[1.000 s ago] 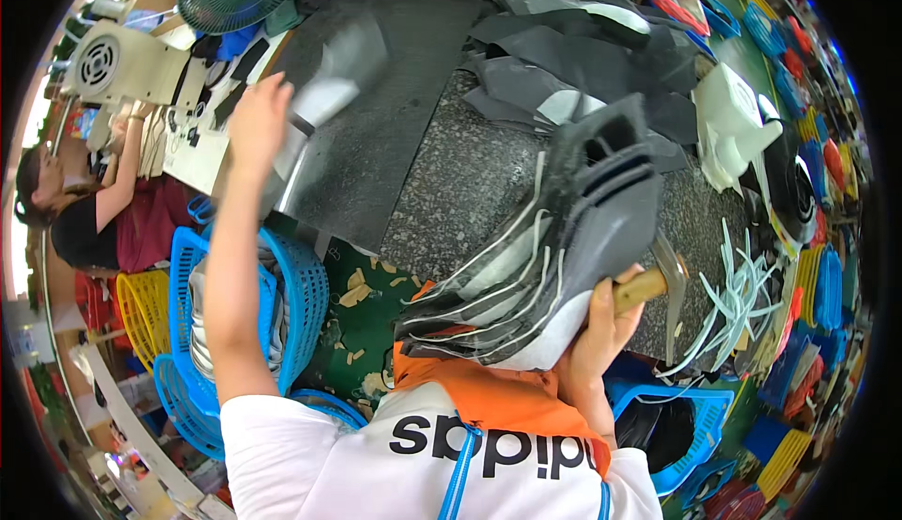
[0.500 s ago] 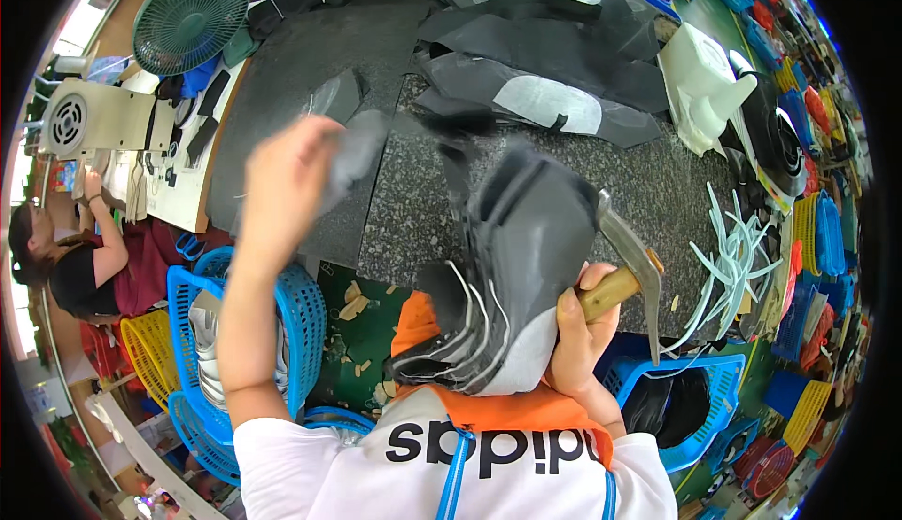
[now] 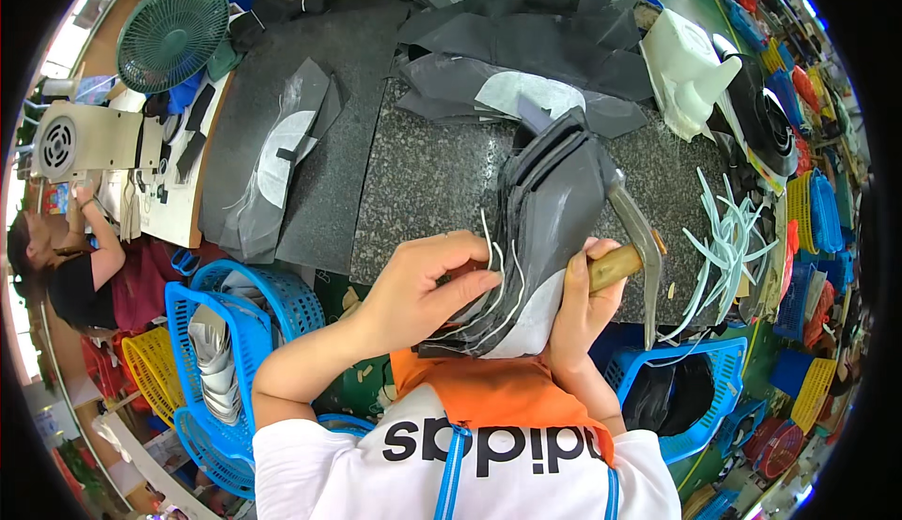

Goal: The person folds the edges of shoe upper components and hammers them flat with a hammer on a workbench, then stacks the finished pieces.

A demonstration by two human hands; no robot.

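Note:
A stack of black sheet pieces point(image 3: 564, 186) with white edging and a pale patch stands upright before my chest. My left hand point(image 3: 437, 285) pinches the edge of the stack at its left side, thumb and fingers around a white-edged layer. My right hand point(image 3: 584, 309) supports the stack from the right and also grips a hammer point(image 3: 615, 268) by its wooden handle; its curved metal head points away from the stack. On the dark mat point(image 3: 324, 210) to the left lies a black piece with a white patch point(image 3: 282, 158).
More black pieces point(image 3: 536, 41) are spread along the far side of the speckled stone tabletop point(image 3: 423, 172). Pale blue strips point(image 3: 723, 248) and a white container point(image 3: 678, 69) sit at the right. Blue baskets point(image 3: 691, 426) flank me. A person works at a sewing machine point(image 3: 94, 139) on the left.
My left hand has come back from the dark mat to the stack. A piece that was blurred beneath that hand now lies flat on the mat. The right hand keeps its hold.

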